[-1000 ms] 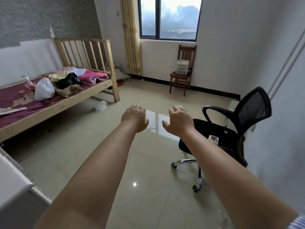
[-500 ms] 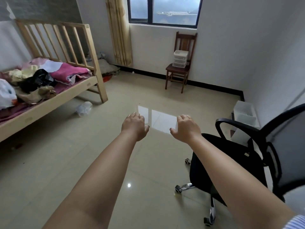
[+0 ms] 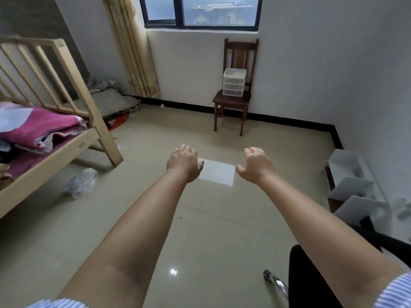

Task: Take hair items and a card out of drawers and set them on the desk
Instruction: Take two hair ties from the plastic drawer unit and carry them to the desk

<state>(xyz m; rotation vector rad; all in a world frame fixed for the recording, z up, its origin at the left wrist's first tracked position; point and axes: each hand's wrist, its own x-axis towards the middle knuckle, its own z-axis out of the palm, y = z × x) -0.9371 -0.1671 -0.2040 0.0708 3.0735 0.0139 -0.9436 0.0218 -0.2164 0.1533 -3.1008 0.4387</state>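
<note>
Both arms are held out in front over the shiny floor (image 3: pixel 211 230). The left hand (image 3: pixel 183 162) is seen from the back, with the fingers curled down a little and nothing held in it. The right hand (image 3: pixel 258 164) is held the same way, loose and empty, with the thumb stuck out to the side. The two hands are kept apart, side by side, and nothing is touched by them. A striped sleeve (image 3: pixel 393 290) is seen at the bottom right corner.

A small white set of drawers (image 3: pixel 234 84) is set on the seat of a dark wooden chair (image 3: pixel 232 103). The chair is placed against the far wall, under the window (image 3: pixel 200 11). Three drawers are stacked in the set, and all are shut, so what is inside cannot be seen. The drawers are well apart from both hands.

A wooden bed (image 3: pixel 55 103) is seen on the left, with a pink blanket (image 3: pixel 42 127) folded on it. A clear plastic bag (image 3: pixel 81 181) is left on the floor beside the bed. A long curtain (image 3: pixel 131 47) is hung by the window. Part of a black office chair (image 3: pixel 311 281) is seen at the bottom right. White boxes (image 3: pixel 353 190) are kept by the right wall.
</note>
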